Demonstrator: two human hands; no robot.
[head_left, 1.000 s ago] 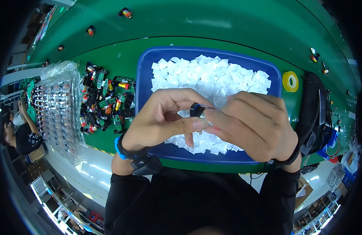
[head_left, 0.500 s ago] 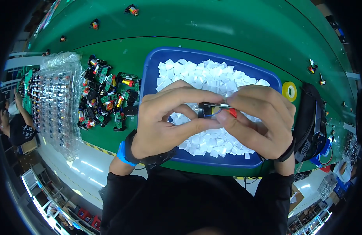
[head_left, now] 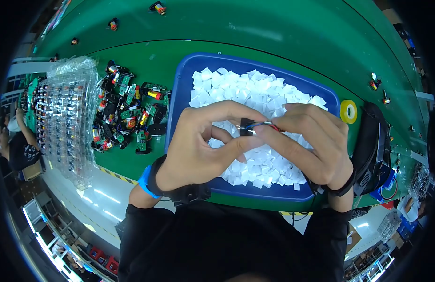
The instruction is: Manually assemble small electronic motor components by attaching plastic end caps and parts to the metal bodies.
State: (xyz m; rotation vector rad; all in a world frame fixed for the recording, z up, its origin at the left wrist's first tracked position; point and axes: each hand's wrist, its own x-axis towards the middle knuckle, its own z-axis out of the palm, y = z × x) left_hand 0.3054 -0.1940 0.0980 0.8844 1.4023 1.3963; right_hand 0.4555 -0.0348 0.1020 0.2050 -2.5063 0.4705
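Between both hands, above a blue bin (head_left: pixel 179 89) of small white square pieces (head_left: pixel 236 90), is a small electronic assembly (head_left: pixel 247 127). Its black part shows metal pins at the left end, with blue and red wires running to the right. My left hand (head_left: pixel 191 145) is closed on the black part, pinched between thumb and forefinger. At the wire end, my right hand (head_left: pixel 316 145) is closed with thumb and fingertips pressed together; those fingers hide the rest of the assembly.
Left of the bin lies a pile of green circuit boards with red-yellow cylinders (head_left: pixel 143 117). Beyond it stand stacked clear plastic trays (head_left: pixel 69 127). A yellow tape roll (head_left: pixel 348 111) and a black bag (head_left: pixel 368 150) lie to the right. Another person (head_left: pixel 23 141) is at far left.
The assembly has turned in my fingers, so its blue and red wires now show more plainly. My left thumb has drawn back to the left from my right fingertips.
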